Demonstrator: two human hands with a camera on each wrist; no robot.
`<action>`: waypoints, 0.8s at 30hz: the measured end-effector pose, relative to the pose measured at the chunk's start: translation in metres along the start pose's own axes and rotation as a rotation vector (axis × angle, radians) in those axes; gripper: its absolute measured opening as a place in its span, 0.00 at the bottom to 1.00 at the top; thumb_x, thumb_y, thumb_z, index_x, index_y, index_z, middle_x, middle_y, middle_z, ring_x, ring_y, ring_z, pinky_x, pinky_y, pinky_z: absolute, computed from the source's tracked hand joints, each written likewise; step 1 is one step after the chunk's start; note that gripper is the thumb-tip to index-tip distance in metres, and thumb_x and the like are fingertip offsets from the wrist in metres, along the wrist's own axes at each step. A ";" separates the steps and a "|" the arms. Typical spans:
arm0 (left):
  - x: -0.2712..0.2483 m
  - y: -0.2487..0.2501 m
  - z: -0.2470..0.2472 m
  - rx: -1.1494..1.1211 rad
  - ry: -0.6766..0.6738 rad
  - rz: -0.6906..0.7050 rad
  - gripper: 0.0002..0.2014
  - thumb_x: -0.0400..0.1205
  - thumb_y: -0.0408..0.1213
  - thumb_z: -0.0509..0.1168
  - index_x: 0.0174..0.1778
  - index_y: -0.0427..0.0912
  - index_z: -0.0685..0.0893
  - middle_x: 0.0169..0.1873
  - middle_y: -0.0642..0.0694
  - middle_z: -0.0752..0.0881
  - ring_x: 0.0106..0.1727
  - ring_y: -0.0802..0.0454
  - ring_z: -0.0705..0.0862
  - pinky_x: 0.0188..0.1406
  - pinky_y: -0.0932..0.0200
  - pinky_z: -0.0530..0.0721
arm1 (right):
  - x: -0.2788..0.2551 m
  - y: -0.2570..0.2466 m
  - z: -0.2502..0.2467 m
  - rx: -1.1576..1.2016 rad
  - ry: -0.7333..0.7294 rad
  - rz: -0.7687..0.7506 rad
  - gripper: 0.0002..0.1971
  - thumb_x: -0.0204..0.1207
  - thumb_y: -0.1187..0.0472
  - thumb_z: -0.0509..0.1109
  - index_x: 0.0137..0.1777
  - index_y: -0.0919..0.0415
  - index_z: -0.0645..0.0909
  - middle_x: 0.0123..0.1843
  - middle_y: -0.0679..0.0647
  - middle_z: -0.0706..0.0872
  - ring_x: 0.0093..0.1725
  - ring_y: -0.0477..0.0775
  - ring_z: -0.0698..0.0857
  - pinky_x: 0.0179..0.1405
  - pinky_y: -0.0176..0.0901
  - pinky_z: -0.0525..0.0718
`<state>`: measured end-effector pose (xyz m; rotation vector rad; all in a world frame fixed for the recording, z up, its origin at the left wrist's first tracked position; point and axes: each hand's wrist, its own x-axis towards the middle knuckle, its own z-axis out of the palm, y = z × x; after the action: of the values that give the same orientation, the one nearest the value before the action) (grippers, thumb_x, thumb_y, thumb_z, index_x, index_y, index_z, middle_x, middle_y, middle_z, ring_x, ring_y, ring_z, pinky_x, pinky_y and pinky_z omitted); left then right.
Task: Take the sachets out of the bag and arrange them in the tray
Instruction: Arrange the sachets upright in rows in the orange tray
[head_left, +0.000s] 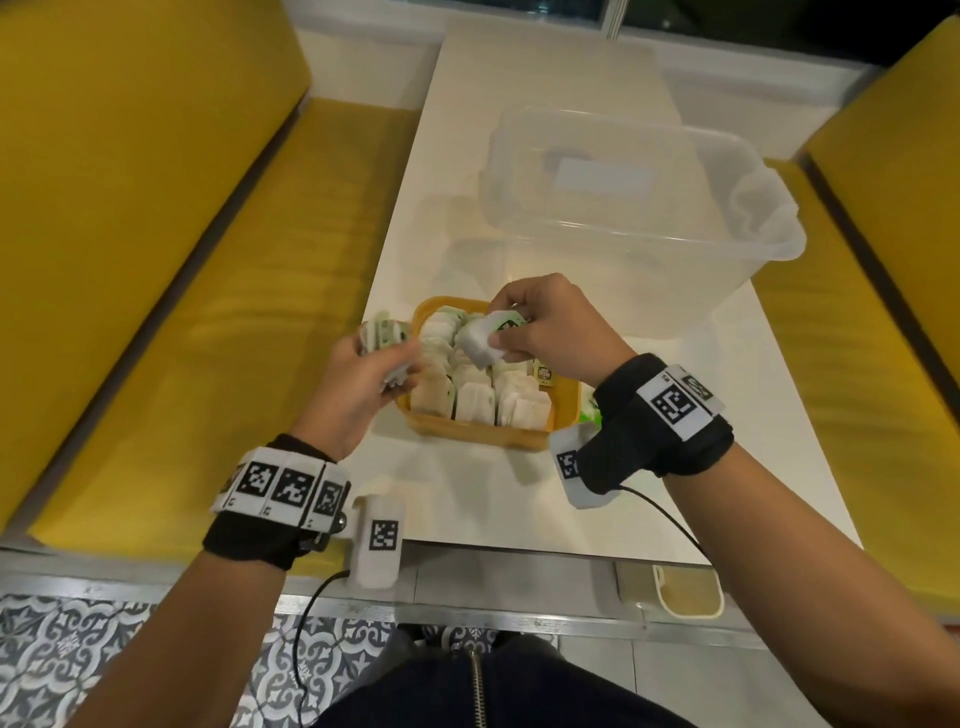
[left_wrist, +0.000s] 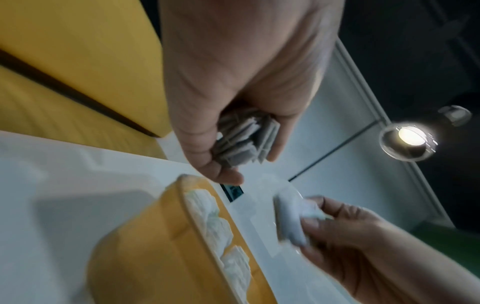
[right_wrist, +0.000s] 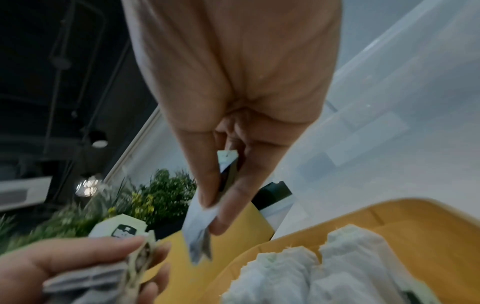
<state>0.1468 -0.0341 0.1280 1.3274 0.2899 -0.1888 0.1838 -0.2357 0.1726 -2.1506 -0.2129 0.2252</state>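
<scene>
An orange tray (head_left: 563, 421) on the white table holds rows of white sachets (head_left: 475, 402) standing on edge. My left hand (head_left: 371, 364) grips a stack of sachets (head_left: 382, 335) just left of the tray's far corner; the stack (left_wrist: 244, 142) shows between its curled fingers. My right hand (head_left: 524, 325) pinches one sachet (head_left: 480, 340) with a green tag above the tray's far rows. That sachet (right_wrist: 201, 228) hangs from the thumb and forefinger, over the tray (right_wrist: 389, 211). A bit of green packaging (head_left: 592, 413), perhaps the bag, peeks out under my right wrist.
A large clear plastic bin (head_left: 623, 228) stands right behind the tray on the table (head_left: 769, 415). Yellow benches (head_left: 182, 291) flank the table on both sides. Cables hang from both wrist cameras at the near edge.
</scene>
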 end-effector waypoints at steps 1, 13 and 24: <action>0.001 -0.001 -0.006 -0.046 0.032 -0.016 0.10 0.82 0.32 0.67 0.58 0.38 0.82 0.44 0.45 0.85 0.44 0.52 0.86 0.40 0.63 0.88 | 0.001 -0.001 0.001 -0.100 -0.048 -0.014 0.06 0.70 0.73 0.75 0.44 0.64 0.85 0.35 0.55 0.84 0.30 0.53 0.87 0.34 0.41 0.89; -0.003 -0.001 -0.030 -0.377 0.019 -0.163 0.07 0.85 0.27 0.58 0.57 0.30 0.76 0.54 0.33 0.87 0.58 0.39 0.87 0.52 0.54 0.89 | 0.014 0.016 0.057 -0.795 -0.403 -0.029 0.16 0.73 0.71 0.63 0.57 0.62 0.86 0.52 0.60 0.86 0.50 0.62 0.84 0.51 0.49 0.85; 0.000 -0.012 0.000 -0.185 -0.017 -0.169 0.13 0.84 0.27 0.61 0.64 0.26 0.76 0.56 0.33 0.87 0.56 0.39 0.88 0.47 0.55 0.90 | 0.006 0.027 0.058 -0.881 -0.432 -0.026 0.16 0.76 0.64 0.66 0.63 0.54 0.82 0.56 0.59 0.85 0.54 0.62 0.84 0.46 0.45 0.83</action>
<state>0.1437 -0.0366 0.1167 1.1183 0.3962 -0.3077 0.1769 -0.2027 0.1183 -2.9389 -0.6893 0.6815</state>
